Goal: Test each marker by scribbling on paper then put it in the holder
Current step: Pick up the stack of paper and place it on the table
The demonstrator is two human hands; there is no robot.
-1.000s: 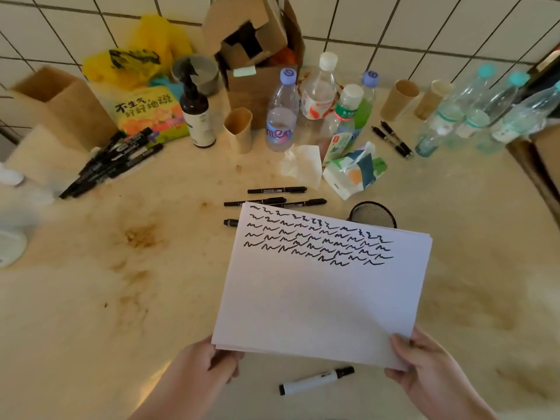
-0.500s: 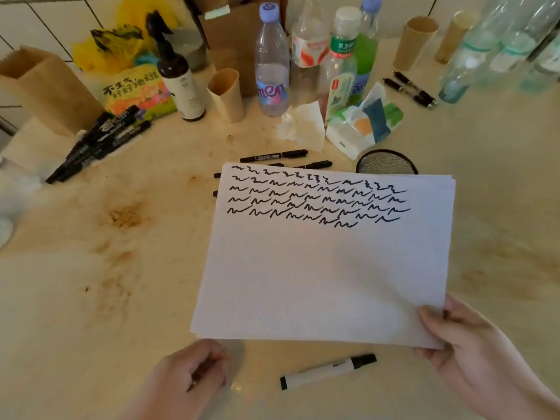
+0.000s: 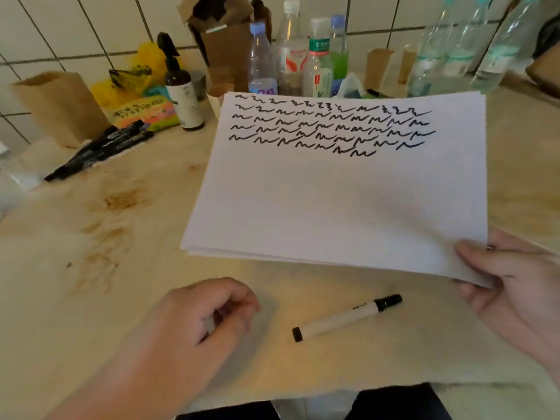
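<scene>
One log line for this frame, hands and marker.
right hand: holds paper corner | left hand: empty, curled | marker: capped, on table

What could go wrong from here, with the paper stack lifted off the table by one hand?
1. The right hand pinches only one corner of the paper stack, so sheets may sag or slide apart.
2. The raised stack hides the table behind it; lowering it blind could land on something unseen.
3. The white marker lies loose and could roll.

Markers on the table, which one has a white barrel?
The marker lying alone near the table's front edge, between both hands; the bundled markers at far left are all black.
</scene>
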